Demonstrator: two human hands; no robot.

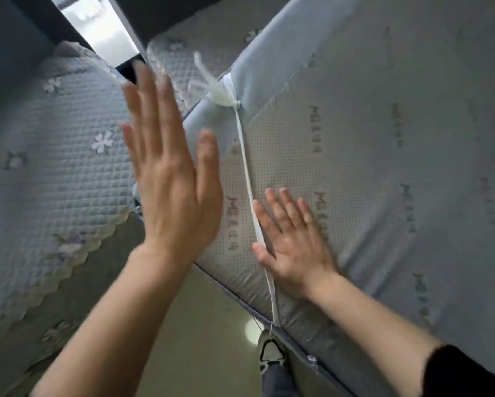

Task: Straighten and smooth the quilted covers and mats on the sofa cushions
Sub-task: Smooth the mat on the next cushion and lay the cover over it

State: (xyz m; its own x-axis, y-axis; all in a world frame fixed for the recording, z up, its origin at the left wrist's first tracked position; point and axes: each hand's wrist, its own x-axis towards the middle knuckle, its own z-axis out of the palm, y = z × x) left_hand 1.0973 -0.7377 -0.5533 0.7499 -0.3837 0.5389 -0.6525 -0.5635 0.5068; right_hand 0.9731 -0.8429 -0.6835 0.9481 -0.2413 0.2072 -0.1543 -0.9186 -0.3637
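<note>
Your right hand (293, 245) lies flat and open on the grey dotted mat (383, 173) at 5 o'clock, fingers straight and spread, pressing the fabric and gripping nothing. Its thumb touches the white strap (247, 179), which runs from a knot (234, 104) at 12 o'clock down to the mat's front edge at 6 o'clock. Your left hand (169, 173) is open too, fingers straight and together, held up at 9 o'clock over the gap between the mat and the quilted cover (63, 173). It looks lifted clear of the fabric, though the blurred fingertips leave that uncertain. The cover fills the 9 o'clock side, its scalloped hem running toward 7 o'clock, and the mat takes everything from 12 to 5 o'clock. The main risk sits under your right thumb: I judge that if you sweep that hand toward 9 o'clock, you drag the strap sideways, bunch the mat beneath it and strain the knot. Pushing hard toward 6 o'clock, so near the front edge, could slide the mat off toward the floor (206, 316) and your shoe (270, 353). A fast left-hand pass could catch the cover's hem and fold it under.
</note>
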